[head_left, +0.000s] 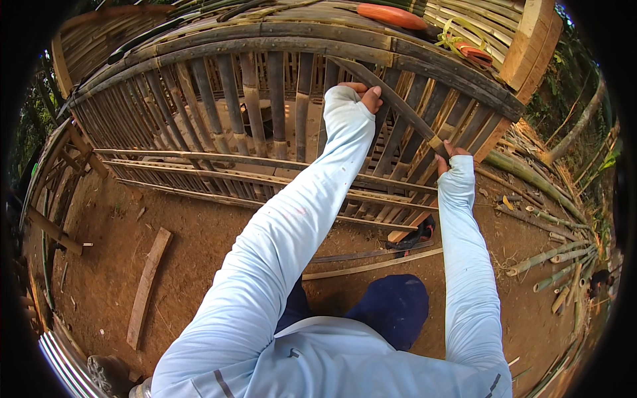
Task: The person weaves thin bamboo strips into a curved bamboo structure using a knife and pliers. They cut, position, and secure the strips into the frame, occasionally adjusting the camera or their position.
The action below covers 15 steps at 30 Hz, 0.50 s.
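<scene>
A dark bamboo slat (408, 113) with a paler node near its lower end slants across the bamboo railing (279, 86). My left hand (361, 99) is closed around the slat's upper part, just below the dark top rail. At the lower right end, my right hand (452, 158) grips the slat between thumb and fingers. Behind it stand the railing's upright dark and tan slats, several of them set side by side. Both arms are in light blue sleeves that cover much of the hands.
An orange oblong object (391, 16) and another orange piece (474, 54) with a yellow-green strip lie on top of the structure. Cut bamboo poles (554, 268) lie at the right. A wooden board (149, 285) is on the dirt ground at left. Beyond the railing stands a dark bucket (257, 119).
</scene>
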Tool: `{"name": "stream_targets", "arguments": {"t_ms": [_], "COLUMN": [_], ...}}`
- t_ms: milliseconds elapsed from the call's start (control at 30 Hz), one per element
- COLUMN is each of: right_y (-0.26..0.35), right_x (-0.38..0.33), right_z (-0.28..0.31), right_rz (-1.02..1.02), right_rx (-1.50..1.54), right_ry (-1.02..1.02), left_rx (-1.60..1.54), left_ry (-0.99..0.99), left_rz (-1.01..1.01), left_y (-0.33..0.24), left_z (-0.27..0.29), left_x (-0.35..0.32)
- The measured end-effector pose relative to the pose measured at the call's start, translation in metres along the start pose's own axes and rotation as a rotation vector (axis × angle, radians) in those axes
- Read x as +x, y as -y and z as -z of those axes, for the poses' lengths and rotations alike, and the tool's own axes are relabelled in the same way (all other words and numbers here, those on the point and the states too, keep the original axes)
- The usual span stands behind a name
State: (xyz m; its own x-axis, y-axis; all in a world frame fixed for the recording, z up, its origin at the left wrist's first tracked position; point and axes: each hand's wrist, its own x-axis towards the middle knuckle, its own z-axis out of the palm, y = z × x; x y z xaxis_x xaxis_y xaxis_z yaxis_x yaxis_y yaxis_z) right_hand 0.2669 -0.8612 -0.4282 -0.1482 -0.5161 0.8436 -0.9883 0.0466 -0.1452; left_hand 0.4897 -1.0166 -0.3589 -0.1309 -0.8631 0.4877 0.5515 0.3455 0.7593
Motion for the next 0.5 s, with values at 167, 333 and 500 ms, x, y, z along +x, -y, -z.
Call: {"name": "stream_targets", "arguments": {"t_ms": [167, 333, 500], "right_y": [-0.0035, -0.0004, -0.0009], "right_x": [-0.0015, -0.0049, -0.0072], "right_z": [-0.0034, -0.0056, -0.0038], "right_rz": [0.017, 0.006, -0.021], "right_rx": [0.003, 0.015, -0.018], "right_ry": [-0.016, -0.078, -0.069], "left_rx": [-0.021, -0.011, 0.004], "left_ry": [-0.003, -0.004, 0.001], "left_rz": [0.021, 0.005, 0.007], "left_y": [-0.0005, 0.0006, -0.0025], "left_z": [-0.0015, -0.0022, -0.0049], "left_x": [0.0002, 0.0, -0.0025]}}
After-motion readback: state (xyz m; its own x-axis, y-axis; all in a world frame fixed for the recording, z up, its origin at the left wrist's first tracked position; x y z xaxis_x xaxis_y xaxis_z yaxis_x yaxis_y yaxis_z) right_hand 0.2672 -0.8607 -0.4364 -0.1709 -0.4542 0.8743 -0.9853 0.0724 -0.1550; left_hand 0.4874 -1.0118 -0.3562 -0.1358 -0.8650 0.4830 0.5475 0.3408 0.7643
